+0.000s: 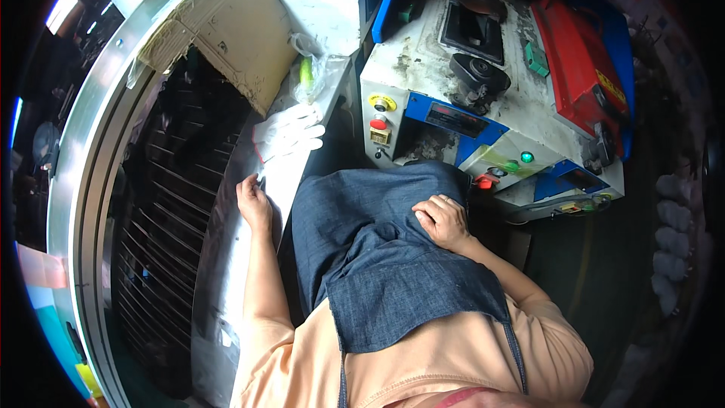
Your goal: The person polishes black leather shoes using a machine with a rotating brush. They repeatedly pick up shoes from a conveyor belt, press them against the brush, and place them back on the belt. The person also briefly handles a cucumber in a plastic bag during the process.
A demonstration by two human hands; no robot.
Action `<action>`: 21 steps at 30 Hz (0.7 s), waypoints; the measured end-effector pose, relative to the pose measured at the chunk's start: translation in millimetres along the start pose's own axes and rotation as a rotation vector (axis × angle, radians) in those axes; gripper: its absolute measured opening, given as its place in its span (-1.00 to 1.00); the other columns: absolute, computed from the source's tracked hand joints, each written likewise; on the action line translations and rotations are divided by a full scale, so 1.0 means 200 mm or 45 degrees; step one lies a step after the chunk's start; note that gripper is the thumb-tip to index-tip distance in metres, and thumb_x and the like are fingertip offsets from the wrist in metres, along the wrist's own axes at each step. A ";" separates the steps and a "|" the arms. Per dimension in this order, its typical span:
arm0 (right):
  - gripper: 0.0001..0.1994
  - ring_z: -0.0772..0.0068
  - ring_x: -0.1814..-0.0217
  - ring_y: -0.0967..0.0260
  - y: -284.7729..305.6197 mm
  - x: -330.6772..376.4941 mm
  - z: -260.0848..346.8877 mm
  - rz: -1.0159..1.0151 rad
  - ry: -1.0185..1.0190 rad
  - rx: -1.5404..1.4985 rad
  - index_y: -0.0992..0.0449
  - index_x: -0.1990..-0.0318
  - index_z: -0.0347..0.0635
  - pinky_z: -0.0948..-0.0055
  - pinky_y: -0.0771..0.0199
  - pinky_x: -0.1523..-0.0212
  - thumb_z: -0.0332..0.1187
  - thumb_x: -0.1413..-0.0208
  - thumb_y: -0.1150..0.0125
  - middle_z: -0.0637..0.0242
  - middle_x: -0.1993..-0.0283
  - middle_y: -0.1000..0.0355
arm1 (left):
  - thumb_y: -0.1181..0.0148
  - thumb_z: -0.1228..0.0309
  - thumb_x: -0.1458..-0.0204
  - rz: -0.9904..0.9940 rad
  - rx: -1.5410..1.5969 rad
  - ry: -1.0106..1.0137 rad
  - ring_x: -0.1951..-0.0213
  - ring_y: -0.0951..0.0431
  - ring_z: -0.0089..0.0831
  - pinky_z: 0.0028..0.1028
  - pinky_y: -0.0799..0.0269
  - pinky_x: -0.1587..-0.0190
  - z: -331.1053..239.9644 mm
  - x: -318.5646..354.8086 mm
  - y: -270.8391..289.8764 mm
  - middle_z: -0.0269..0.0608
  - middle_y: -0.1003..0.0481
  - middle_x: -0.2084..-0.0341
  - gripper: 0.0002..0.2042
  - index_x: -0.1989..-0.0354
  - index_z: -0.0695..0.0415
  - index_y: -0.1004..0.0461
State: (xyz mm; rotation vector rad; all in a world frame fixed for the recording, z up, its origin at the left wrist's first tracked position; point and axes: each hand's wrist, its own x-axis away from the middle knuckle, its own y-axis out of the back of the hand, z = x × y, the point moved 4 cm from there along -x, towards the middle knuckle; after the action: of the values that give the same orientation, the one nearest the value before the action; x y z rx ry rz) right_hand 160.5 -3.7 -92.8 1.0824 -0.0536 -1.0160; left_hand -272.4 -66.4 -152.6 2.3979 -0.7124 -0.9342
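Note:
My left hand (254,202) rests on the pale metal ledge (232,272) at my left side. Its fingers are loosely bent and slightly apart, with nothing visible in them. Just beyond its fingertips lies a white knit work glove (288,136). Farther along the ledge sits a clear plastic bag (310,89) with a green object (305,71) in it, whose kind I cannot make out. My right hand (444,221) lies on the dark blue denim apron (362,204) over my lap. Its fingers are relaxed, and it holds nothing.
A conveyor with dark slats (162,234) and a metal side rail (87,204) runs along the left. Worn cardboard (226,30) stands over its far end. Ahead to the right is a grimy white machine (408,53) with buttons and a red cover (574,60). White bundles (671,238) line the far right.

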 end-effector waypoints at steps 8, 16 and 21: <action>-0.95 0.15 0.34 -0.44 -0.02 -0.03 0.02 -0.005 0.000 -0.034 -0.56 0.32 -0.10 0.22 -0.43 0.31 -0.40 -0.05 -0.25 0.26 0.41 -0.45 | -0.09 0.61 -0.15 -0.164 0.151 0.321 0.25 -0.58 -0.34 -0.39 -0.48 0.10 -0.03 0.04 0.01 -0.11 -0.59 0.30 -0.80 0.09 0.20 -0.57; -0.92 0.07 0.29 -0.42 -0.02 0.00 0.03 0.056 0.039 0.003 -0.56 0.27 -0.13 0.18 -0.40 0.25 -0.40 -0.12 -0.18 0.21 0.37 -0.44 | -0.10 0.64 -0.10 -0.103 0.075 0.110 0.20 -0.56 -0.07 -0.27 -0.48 0.10 0.01 0.03 0.02 -0.06 -0.49 0.23 -0.79 0.14 0.10 -0.54; -0.93 0.06 0.31 -0.40 -0.03 -0.01 0.04 0.048 0.054 -0.021 -0.56 0.27 -0.15 0.19 -0.37 0.27 -0.44 -0.13 -0.16 0.19 0.38 -0.43 | -0.08 0.71 0.00 -0.091 0.049 0.115 0.18 -0.55 -0.07 -0.24 -0.48 0.13 0.04 0.03 0.02 -0.08 -0.45 0.19 -0.69 0.12 0.07 -0.53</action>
State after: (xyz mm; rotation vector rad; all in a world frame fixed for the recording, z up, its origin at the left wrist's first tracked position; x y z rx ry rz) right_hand 152.5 -8.2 -92.7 1.0839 -0.0309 -0.9580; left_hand -275.0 -74.5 -158.9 2.4967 -0.6207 -0.8410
